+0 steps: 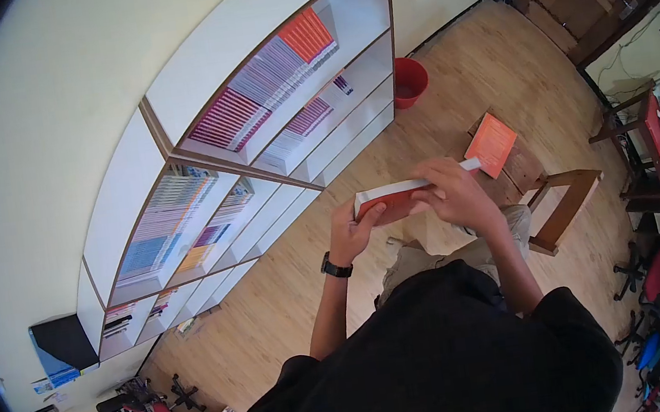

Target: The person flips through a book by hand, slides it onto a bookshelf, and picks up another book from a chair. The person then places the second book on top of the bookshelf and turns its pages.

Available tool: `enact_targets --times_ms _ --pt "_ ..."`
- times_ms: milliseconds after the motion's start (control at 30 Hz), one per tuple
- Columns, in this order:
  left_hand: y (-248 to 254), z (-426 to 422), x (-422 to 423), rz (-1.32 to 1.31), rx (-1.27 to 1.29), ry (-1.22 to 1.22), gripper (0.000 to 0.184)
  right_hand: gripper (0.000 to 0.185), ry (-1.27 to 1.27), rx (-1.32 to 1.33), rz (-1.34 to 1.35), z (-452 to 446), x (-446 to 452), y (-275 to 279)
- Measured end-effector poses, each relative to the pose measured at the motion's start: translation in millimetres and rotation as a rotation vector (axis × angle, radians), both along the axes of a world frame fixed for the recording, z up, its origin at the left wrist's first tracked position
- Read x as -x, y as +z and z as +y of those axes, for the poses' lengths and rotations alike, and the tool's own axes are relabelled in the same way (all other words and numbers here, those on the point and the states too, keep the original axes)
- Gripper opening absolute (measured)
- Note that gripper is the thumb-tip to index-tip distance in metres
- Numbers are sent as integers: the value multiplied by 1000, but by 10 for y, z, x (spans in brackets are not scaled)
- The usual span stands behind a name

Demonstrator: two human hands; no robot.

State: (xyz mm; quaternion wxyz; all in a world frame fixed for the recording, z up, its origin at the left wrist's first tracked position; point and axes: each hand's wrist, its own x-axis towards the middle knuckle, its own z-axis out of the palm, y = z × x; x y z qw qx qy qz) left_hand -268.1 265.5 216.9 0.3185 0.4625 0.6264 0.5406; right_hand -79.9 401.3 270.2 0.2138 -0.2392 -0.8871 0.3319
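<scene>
**Red book (pixel 396 204) was up in both hands**

The handling looked partway through: the red book was held in mid-air, not set down, while an orange book (pixel 493 145) lay flat near the far edge of the wooden stool (pixel 525 169), untouched. Rows of books (pixel 274 74) already stood in the bookcase (pixel 242 29). The left hand (pixel 347 233) pinched one end, thumb on the cover; the right hand (pixel 456 194) gripped near the other, fingers curled over. The red book showed a plain-looking cover and a thick white upper edge; any lettering was unreadable.

Bright, soft light | shelves (pixel 241 19) bowed by fisheye | corners black
</scene>
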Motion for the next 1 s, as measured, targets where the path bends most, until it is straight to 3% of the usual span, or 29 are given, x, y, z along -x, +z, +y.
enact_targets --times_ms 67,167,233,267,333,400,467,600,667,733,800,833,900,933,1000 --pt "-33 2 -52 26 16 12 17 35 -43 -8 76 -121 107 164" --pt "-159 -3 -78 -29 -12 33 16 43 84 -80 190 -361 298 451" --pt "-478 -88 -1 99 -131 32 14 52 202 112 317 -549 348 488" --pt "-372 -65 -29 118 -163 70 13 52 194 113 311 -551 325 358" --pt "-155 -40 -86 -44 -82 103 13 57 58 0 39 -513 233 -156" --pt "-149 -72 -110 -263 -16 165 17 55 -138 -323 -111 -214 -102 -481" --pt "-177 -147 -84 -279 14 149 17 50 -430 -187 -362 29 -465 -751" --pt "-232 -263 -97 -367 103 131 18 46 -688 -21 -356 163 -843 -743" --pt "-215 -242 -132 -298 83 120 18 46 -500 -165 -236 123 -740 -534" --pt "-205 -215 -152 -221 60 111 19 48 -306 -54 -91 -40 -454 -126" --pt "-237 -194 -183 -179 23 96 20 52 -38 -152 108 -282 -200 97" --pt "-222 -198 -198 -174 18 88 20 52 -46 -158 113 -418 -100 259" --pt "-185 -206 -214 -187 -16 103 18 50 178 -32 152 -607 25 522" --pt "-164 -205 -234 -177 -23 97 18 50 173 -40 161 -560 8 393" --pt "-121 -234 -263 -338 -85 223 16 45 -121 -285 -31 -306 -112 -133"
